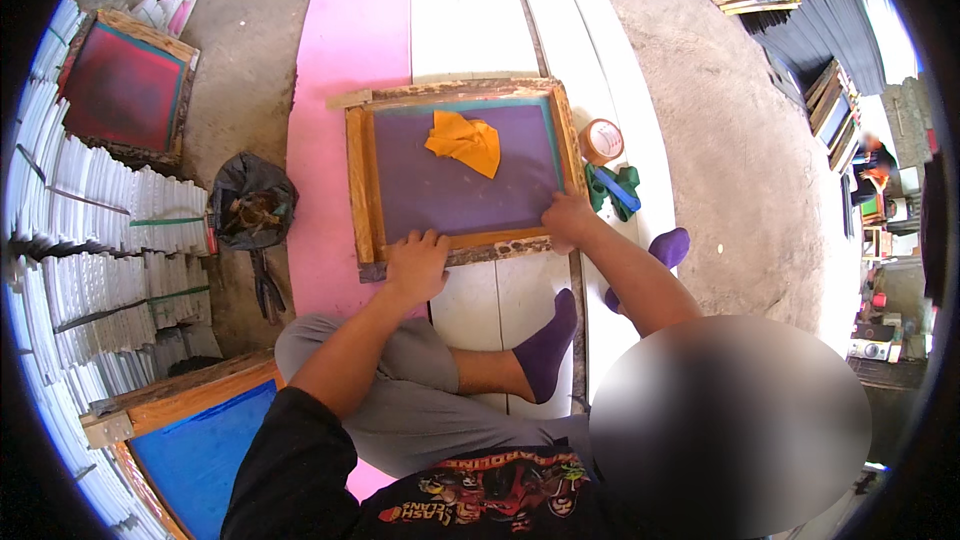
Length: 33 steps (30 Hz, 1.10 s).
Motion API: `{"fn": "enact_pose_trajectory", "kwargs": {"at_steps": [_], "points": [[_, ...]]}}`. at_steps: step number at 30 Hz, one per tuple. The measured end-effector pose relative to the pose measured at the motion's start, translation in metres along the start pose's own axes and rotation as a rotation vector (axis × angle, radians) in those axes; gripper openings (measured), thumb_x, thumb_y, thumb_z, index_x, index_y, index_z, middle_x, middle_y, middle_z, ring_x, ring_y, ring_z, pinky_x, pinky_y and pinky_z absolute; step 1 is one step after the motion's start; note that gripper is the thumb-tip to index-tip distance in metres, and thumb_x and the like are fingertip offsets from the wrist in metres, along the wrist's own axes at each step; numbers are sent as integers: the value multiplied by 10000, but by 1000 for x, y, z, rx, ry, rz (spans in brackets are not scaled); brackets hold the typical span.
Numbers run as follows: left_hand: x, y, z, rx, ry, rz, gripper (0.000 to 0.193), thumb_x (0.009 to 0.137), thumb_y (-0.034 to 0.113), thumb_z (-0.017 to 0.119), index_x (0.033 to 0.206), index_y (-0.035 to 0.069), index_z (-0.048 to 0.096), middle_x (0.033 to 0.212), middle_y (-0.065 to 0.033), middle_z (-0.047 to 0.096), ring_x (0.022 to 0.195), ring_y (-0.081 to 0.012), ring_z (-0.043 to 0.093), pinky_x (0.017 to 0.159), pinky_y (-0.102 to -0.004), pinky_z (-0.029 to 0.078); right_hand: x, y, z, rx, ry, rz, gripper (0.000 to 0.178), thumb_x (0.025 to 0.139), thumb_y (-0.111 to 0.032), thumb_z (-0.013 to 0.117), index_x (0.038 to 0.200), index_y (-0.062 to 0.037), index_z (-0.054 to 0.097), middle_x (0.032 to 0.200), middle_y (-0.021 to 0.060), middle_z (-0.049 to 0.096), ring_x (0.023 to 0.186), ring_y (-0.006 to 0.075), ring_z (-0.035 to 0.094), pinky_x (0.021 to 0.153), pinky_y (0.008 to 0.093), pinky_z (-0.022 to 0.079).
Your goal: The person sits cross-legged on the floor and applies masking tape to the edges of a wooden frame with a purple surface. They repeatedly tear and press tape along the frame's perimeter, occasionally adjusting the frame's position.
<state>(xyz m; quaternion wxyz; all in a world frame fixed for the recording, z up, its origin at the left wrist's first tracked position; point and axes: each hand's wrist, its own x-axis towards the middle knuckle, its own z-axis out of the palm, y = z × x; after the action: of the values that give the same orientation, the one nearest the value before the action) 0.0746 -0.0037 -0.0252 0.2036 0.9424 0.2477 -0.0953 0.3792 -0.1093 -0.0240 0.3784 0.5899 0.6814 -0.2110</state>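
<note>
Head view | wooden-framed screen (363, 180): flat across pink and white boards (350, 30), between their side edges | left hand (416, 268): fingers slightly spread, bent over screen's near edge; clasp beneath: cannot tell | right hand (570, 219): fingers curled at near right corner; grip partly hidden, cannot tell | orange cloth (465, 143): on mesh toward far edge | tape roll (601, 151): beside screen's right edge

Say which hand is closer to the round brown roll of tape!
Right. The right hand is at the near right corner of the rectangular wooden frame, just short of the tape; the left hand is farther left, on the near edge.
</note>
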Motion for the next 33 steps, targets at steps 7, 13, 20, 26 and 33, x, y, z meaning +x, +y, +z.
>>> {"fn": "enact_pose_trajectory", "kwargs": {"at_steps": [7, 13, 20, 26, 33], "points": [[30, 22, 42, 45, 153, 190, 387, 805, 213, 788, 1127, 41, 657, 1159, -121, 632, 1095, -319, 614, 883, -445, 538, 1, -10, -2, 563, 88, 97, 288, 707, -119, 702, 961, 0, 768, 1029, 236, 754, 1030, 412, 730, 869, 518, 598], [34, 15, 33, -87, -1, 131, 483, 840, 252, 783, 1263, 57, 653, 1248, -140, 627, 1171, -356, 594, 960, -483, 547, 35, -60, -8, 708, 253, -31, 309, 704, -71, 681, 999, 12, 723, 1064, 239, 726, 1041, 427, 699, 889, 527, 569], [28, 8, 18, -163, 72, 128, 333, 791, 188, 779, 1079, 41, 701, 1139, -118, 638, 1089, -327, 618, 902, -445, 544, 1, -31, -10, 846, 139, 61, 323, 712, -29, 642, 1030, 9, 688, 1065, 212, 698, 1054, 421, 662, 915, 501, 537], [32, 7, 33, -147, 34, 83, 391, 781, 209, 784, 1119, 33, 700, 1144, -146, 654, 1122, -361, 621, 929, -487, 551, 32, -71, -21, 794, 339, -90, 345, 680, -28, 640, 1022, 16, 653, 1062, 223, 676, 1073, 434, 638, 934, 500, 529], [29, 0, 25, -181, -3, 1, 345, 779, 208, 782, 1064, 31, 704, 1108, -154, 660, 1098, -368, 634, 922, -496, 561, 22, -85, -30, 917, 356, -115, 387, 678, -15, 615, 1063, 3, 659, 1074, 197, 646, 1103, 418, 608, 959, 478, 511]]}}
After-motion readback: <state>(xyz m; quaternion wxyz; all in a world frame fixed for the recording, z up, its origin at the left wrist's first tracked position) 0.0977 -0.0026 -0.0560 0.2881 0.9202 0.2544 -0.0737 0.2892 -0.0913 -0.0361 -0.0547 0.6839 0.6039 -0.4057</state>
